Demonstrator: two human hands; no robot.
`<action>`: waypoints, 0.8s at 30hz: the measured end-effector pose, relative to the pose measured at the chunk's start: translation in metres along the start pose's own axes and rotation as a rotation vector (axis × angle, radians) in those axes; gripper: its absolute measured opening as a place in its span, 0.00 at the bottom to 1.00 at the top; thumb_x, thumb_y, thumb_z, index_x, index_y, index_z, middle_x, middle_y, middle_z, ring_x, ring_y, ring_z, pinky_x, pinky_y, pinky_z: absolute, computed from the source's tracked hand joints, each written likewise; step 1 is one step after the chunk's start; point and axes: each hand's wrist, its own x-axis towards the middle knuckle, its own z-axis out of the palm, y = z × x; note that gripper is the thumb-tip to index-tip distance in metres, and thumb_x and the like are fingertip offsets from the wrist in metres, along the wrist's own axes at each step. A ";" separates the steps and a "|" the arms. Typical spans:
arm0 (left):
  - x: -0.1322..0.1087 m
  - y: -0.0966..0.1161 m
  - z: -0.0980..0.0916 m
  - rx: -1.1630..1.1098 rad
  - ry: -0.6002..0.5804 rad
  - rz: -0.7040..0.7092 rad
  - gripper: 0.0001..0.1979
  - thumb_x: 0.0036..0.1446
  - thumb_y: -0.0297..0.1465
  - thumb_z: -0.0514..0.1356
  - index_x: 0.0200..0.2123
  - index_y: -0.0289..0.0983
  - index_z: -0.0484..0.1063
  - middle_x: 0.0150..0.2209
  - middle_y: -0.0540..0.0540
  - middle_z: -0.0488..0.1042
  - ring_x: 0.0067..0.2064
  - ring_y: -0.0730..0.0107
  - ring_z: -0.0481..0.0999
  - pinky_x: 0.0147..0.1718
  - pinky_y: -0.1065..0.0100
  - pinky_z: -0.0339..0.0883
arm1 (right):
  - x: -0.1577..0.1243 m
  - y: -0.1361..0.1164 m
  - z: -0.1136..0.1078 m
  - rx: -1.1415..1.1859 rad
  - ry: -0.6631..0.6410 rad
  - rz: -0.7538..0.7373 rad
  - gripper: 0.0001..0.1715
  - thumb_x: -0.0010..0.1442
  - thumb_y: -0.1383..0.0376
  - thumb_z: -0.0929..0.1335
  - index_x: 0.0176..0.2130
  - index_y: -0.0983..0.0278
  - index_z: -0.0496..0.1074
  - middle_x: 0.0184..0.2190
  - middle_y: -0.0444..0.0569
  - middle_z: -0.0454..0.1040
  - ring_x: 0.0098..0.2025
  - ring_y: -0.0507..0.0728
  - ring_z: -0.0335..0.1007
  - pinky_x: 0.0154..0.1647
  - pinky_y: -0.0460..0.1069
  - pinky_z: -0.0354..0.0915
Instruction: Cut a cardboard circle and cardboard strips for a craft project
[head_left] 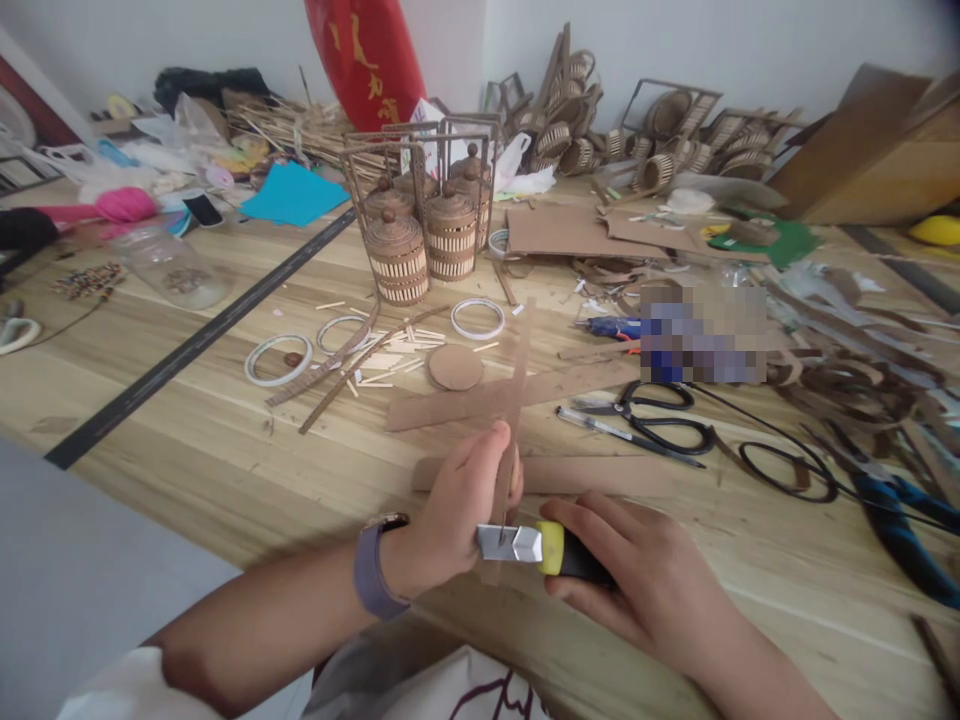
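A narrow brown cardboard strip [516, 385] stands up from my left hand [466, 500], pinched between thumb and fingers. My right hand [637, 570] is wrapped round the black and yellow handle of a utility knife [553, 548]. The knife's metal head lies across the lower part of the strip, right by my left hand. Beyond my hands lie a flat cardboard strip [600, 475], another wider strip [442, 405] and a round cardboard disc [454, 367]. Small pale sticks [386, 355] are scattered near the disc.
Black scissors [667, 420], a pen [600, 425] and blue-handled pliers [892, 520] lie to the right. Lidded woven baskets [395, 260] stand behind. White tape rings [478, 318], a glass jar [176, 270], a cardboard sheet [555, 232] and coiled strips [847, 390] are also around.
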 end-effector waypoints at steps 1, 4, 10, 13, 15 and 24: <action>0.000 0.000 0.000 0.006 0.005 -0.002 0.29 0.70 0.41 0.43 0.15 0.42 0.55 0.15 0.54 0.54 0.19 0.72 0.55 0.26 0.66 0.56 | 0.000 0.000 0.000 -0.001 -0.002 0.001 0.26 0.73 0.46 0.57 0.49 0.62 0.70 0.31 0.46 0.75 0.26 0.56 0.72 0.25 0.50 0.62; -0.001 0.002 -0.003 0.051 0.008 0.041 0.30 0.71 0.43 0.42 0.16 0.42 0.56 0.15 0.53 0.57 0.20 0.71 0.57 0.29 0.65 0.58 | -0.001 0.002 0.000 -0.012 -0.005 0.003 0.26 0.73 0.46 0.57 0.49 0.62 0.71 0.31 0.47 0.76 0.25 0.56 0.72 0.25 0.51 0.62; -0.004 0.005 -0.004 0.132 0.010 0.068 0.29 0.72 0.45 0.43 0.18 0.42 0.56 0.16 0.53 0.59 0.21 0.72 0.58 0.27 0.66 0.56 | 0.000 0.001 -0.001 -0.011 0.010 0.007 0.27 0.73 0.46 0.57 0.48 0.62 0.72 0.30 0.47 0.75 0.25 0.55 0.72 0.24 0.50 0.63; -0.002 0.002 -0.001 0.098 0.044 0.036 0.30 0.71 0.46 0.44 0.17 0.42 0.56 0.15 0.54 0.56 0.20 0.72 0.57 0.25 0.66 0.54 | 0.001 -0.001 -0.001 0.010 0.011 0.016 0.26 0.73 0.47 0.57 0.49 0.62 0.71 0.31 0.47 0.76 0.27 0.55 0.74 0.26 0.50 0.64; -0.001 -0.001 0.000 0.082 0.054 0.027 0.30 0.70 0.48 0.45 0.17 0.41 0.56 0.15 0.54 0.56 0.19 0.73 0.57 0.24 0.66 0.54 | 0.001 -0.003 -0.001 0.016 0.012 0.017 0.25 0.74 0.47 0.57 0.49 0.62 0.70 0.31 0.48 0.76 0.27 0.55 0.74 0.26 0.50 0.64; 0.000 -0.004 0.002 0.123 0.074 0.041 0.32 0.68 0.54 0.46 0.16 0.42 0.56 0.15 0.54 0.55 0.20 0.72 0.55 0.24 0.65 0.52 | 0.003 -0.005 -0.003 -0.018 0.000 0.011 0.26 0.74 0.47 0.56 0.48 0.62 0.70 0.31 0.47 0.76 0.26 0.56 0.73 0.25 0.50 0.63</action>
